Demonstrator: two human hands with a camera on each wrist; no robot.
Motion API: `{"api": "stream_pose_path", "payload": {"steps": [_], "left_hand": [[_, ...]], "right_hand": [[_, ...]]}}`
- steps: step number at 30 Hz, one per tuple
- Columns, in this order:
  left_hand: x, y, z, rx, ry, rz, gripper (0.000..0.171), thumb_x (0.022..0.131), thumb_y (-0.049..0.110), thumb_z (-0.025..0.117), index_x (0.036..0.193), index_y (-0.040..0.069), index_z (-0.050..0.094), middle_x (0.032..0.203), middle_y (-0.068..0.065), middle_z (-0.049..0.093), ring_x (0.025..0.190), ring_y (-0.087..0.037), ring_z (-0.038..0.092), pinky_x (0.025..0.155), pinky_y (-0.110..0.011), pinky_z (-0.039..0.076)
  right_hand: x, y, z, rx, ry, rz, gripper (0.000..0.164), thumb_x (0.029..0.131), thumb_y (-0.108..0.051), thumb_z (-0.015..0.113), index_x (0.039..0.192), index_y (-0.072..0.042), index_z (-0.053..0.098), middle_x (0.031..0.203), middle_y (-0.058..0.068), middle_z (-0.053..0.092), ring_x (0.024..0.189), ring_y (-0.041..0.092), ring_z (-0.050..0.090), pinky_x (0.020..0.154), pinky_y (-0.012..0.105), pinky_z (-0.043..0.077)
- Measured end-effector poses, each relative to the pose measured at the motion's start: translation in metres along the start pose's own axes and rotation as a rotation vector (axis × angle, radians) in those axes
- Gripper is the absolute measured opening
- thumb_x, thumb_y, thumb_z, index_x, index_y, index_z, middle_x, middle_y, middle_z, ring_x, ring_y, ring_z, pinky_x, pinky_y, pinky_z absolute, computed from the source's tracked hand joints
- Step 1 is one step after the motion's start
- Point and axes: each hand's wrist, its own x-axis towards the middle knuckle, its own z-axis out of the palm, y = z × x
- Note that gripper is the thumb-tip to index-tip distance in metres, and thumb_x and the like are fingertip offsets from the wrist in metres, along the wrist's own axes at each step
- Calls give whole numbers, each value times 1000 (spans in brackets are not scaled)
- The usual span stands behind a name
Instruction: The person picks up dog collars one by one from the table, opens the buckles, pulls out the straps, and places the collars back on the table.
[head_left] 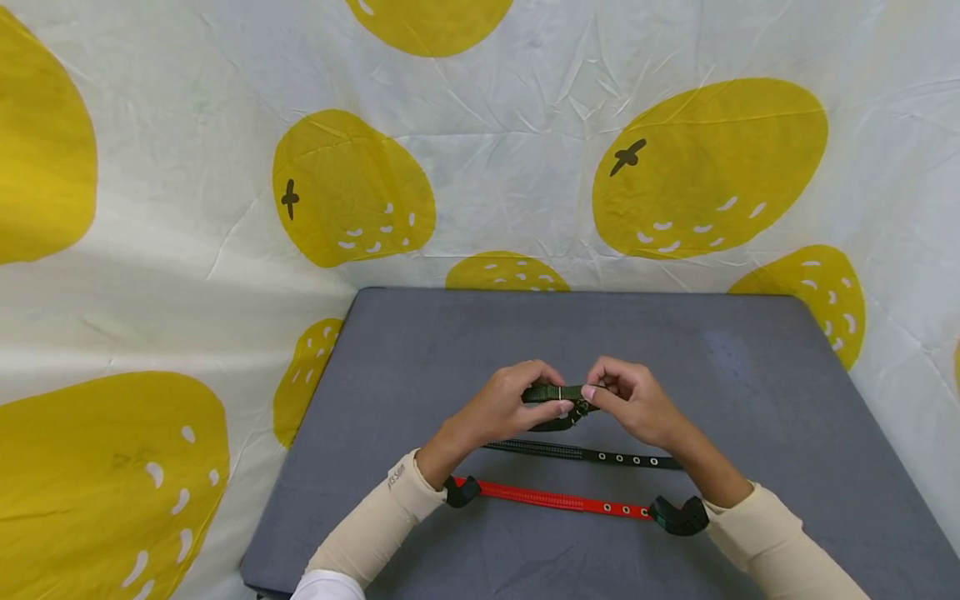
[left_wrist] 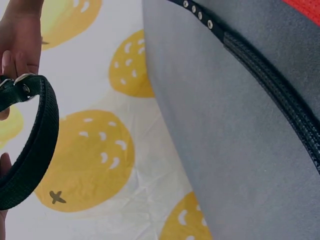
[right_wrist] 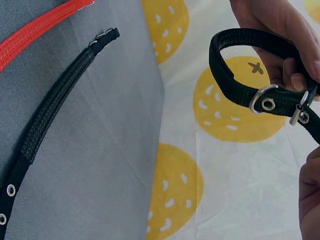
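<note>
A dark green dog collar [head_left: 551, 394] is bent into a loop and held up above the grey surface. My left hand [head_left: 517, 402] pinches the loop between thumb and fingers at its left side. At the buckle side, my right hand [head_left: 636, 404] pinches the strap with thumb and fingertips. The right wrist view shows the collar's metal D-ring [right_wrist: 260, 100], an eyelet and the buckle [right_wrist: 300, 112], with the strap passing through the buckle. Fingers cover part of the strap in the head view.
Below my hands, a black collar [head_left: 540, 450] with metal eyelets lies stretched out on the grey padded surface [head_left: 420, 358]. Nearer me lies a red collar [head_left: 540, 497], its ends partly covered by the black wrist devices. A white cloth [head_left: 510, 183] with yellow fruit prints hangs behind.
</note>
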Motion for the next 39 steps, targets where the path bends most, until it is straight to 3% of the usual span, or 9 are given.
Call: {"api": "stream_pose_path", "payload": {"steps": [4, 11, 17, 30, 39], "left_hand": [[0, 1, -1, -8, -4, -1, 22, 91, 18, 76, 107, 10, 63, 96, 0, 65, 83, -2, 58, 77, -13, 50], [1, 3, 0, -38, 5, 2, 22, 90, 17, 77, 106, 9, 63, 93, 0, 65, 78, -1, 57, 73, -12, 50], [1, 4, 0, -27, 11, 7, 21, 90, 17, 77, 106, 10, 63, 93, 1, 65, 79, -1, 56, 73, -12, 49], [0, 3, -1, -17, 5, 6, 21, 92, 16, 74, 108, 10, 62, 91, 1, 63, 77, -3, 54, 73, -12, 47], [-2, -1, 1, -43, 0, -26, 21, 94, 17, 71, 112, 9, 65, 92, 2, 64, 74, -6, 56, 69, -15, 48]], "right_hand": [[0, 1, 1, -1, 11, 18, 24, 91, 17, 52, 85, -6, 59, 62, 4, 42, 44, 12, 29, 39, 27, 29], [1, -1, 0, -91, 18, 76, 26, 92, 9, 62, 88, -14, 74, 68, 3, 59, 51, 8, 40, 46, 26, 37], [1, -4, 1, -109, 40, 114, 25, 93, 7, 60, 82, -12, 71, 62, -1, 50, 47, 7, 35, 43, 26, 32], [0, -4, 7, -87, 126, 52, 25, 90, 12, 58, 76, -8, 63, 61, -1, 45, 46, 9, 34, 41, 28, 30], [-3, 1, 6, -72, 91, 34, 16, 93, 8, 62, 86, -6, 65, 66, 0, 48, 46, 11, 34, 42, 27, 33]]}}
